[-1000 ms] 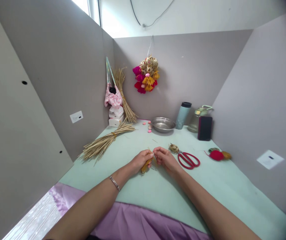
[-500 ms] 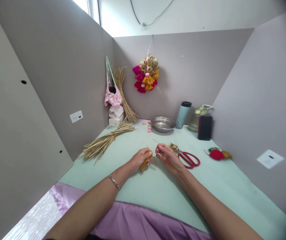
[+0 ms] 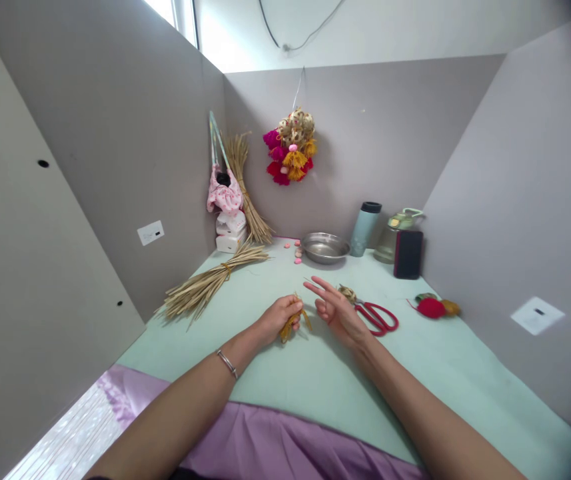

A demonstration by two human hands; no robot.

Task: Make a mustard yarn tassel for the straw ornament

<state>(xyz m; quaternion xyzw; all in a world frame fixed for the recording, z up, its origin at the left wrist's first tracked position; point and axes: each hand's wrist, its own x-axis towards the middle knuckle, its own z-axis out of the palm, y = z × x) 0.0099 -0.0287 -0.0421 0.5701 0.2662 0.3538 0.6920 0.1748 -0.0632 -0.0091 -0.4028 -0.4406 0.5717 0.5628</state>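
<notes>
Mustard-yellow yarn [image 3: 285, 335], gathered into a small bundle, is gripped in my left hand [image 3: 282, 313]. Its loop hangs below the fist, and loose ends stick out beside the thumb. To the right, my right hand [image 3: 338, 310] is raised apart from the yarn. Its index and middle fingers are stretched out and spread, while the others curl in; I see nothing held there. Just right of that hand lie red-handled scissors [image 3: 378, 319], their blades partly hidden by a small woven straw ball [image 3: 348, 295].
Straw bundles [image 3: 205, 283] lie and lean at left. Behind are a steel bowl [image 3: 325, 248], several pink beads [image 3: 298, 261], a tumbler [image 3: 365, 230], a jug [image 3: 388, 248] and a phone [image 3: 408, 255]. Yarn balls [image 3: 431, 307] sit right; a tasselled ornament [image 3: 292, 147] hangs behind.
My right hand's index and middle fingers have straightened and spread, with the other fingers curling in. My left hand still grips the yarn in about the same place.
</notes>
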